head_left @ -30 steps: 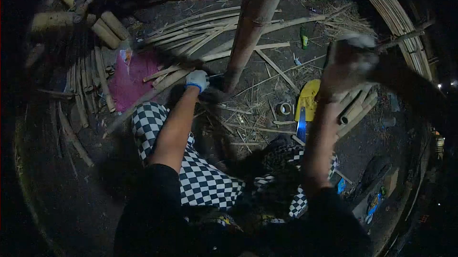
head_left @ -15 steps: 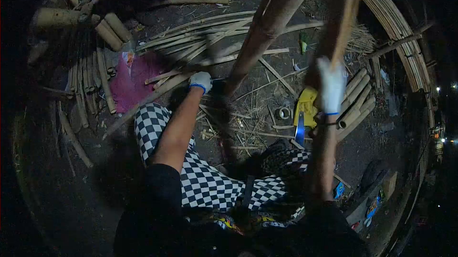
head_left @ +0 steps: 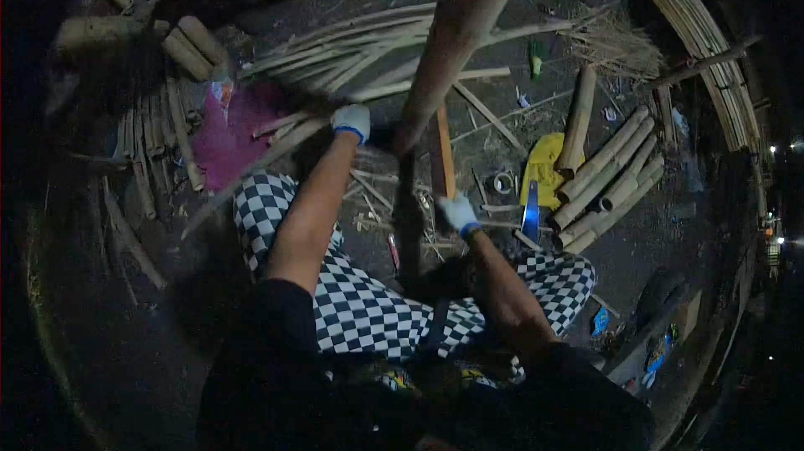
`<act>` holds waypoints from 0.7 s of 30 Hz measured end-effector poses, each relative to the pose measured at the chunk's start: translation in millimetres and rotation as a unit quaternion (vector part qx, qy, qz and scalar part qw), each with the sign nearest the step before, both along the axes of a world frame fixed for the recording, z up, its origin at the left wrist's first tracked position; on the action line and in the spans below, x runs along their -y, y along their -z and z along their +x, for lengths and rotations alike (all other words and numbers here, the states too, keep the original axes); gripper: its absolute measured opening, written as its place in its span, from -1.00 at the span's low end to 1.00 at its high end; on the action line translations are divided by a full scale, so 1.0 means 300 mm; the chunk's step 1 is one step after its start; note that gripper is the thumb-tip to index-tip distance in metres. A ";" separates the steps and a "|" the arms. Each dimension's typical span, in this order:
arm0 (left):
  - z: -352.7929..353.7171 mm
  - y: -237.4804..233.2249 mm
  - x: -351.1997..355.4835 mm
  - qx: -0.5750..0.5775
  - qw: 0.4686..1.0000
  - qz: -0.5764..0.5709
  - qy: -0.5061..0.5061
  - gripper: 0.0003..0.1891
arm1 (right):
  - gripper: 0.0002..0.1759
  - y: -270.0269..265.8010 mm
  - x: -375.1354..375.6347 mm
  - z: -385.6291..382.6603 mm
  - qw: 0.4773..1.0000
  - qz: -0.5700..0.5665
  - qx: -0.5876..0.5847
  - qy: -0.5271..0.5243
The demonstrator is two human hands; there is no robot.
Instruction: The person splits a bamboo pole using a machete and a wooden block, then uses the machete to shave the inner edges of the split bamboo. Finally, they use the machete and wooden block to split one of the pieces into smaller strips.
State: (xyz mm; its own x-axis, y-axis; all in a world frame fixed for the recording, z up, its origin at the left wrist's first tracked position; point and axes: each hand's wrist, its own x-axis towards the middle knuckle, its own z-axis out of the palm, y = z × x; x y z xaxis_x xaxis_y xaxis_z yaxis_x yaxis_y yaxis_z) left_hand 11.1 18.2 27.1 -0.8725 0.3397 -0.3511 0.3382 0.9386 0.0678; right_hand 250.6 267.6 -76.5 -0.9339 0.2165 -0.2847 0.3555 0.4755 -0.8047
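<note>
**Gripping a stick point(head_left: 444, 154) beside the bamboo pole point(head_left: 456, 41)**

You sat on dark earth with your knees apart, in checked trousers point(head_left: 360, 317), and both hands wore pale gloves with blue cuffs. Your right hand point(head_left: 459, 212) lay a little toward five o'clock of the middle of the view. It was closed around the lower end of the stick, an orange-brown length of wood. The stick ran up from your fist toward twelve o'clock, and its top reached close to the foot of the pole.

The thick pole rose from the ground near the centre and leaned away toward one o'clock, out of the top of the view. Your left hand point(head_left: 352, 122) was stretched out at eleven o'clock. Its fingers were curled, just at nine o'clock of the pole's foot. The light was too poor to tell what, if anything, that hand clasped, or whether it touched the pole.

A fan of split bamboo strips point(head_left: 352, 53) lay beyond your left hand at twelve o'clock. A pink cloth point(head_left: 230, 137) lay on the ground at nine o'clock of that hand. Beyond the cloth, at ten o'clock, short thick bamboo logs point(head_left: 188, 45) were piled.

At three o'clock of your right hand a blue-bladed saw point(head_left: 530, 212) lay near it. Its handle end lay by a yellow sheet point(head_left: 543, 168). A small roll of tape point(head_left: 502, 183) sat between the stick and the sheet. Further toward three o'clock, cut bamboo tubes point(head_left: 607, 175) lay side by side.
</note>
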 end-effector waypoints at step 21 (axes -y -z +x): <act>-0.020 -0.045 0.082 0.023 0.998 0.031 -0.051 -0.45 | -0.52 -0.759 0.084 0.023 0.922 0.082 -0.254 0.281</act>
State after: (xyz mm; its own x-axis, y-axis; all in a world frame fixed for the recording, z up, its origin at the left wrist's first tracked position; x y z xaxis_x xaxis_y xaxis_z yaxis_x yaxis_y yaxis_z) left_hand 5.1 -6.3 40.6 -0.8872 0.2723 -0.3725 0.2363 0.9615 0.1401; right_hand 257.4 242.5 151.2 -0.6648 0.7084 0.2373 0.1805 0.4605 -0.8691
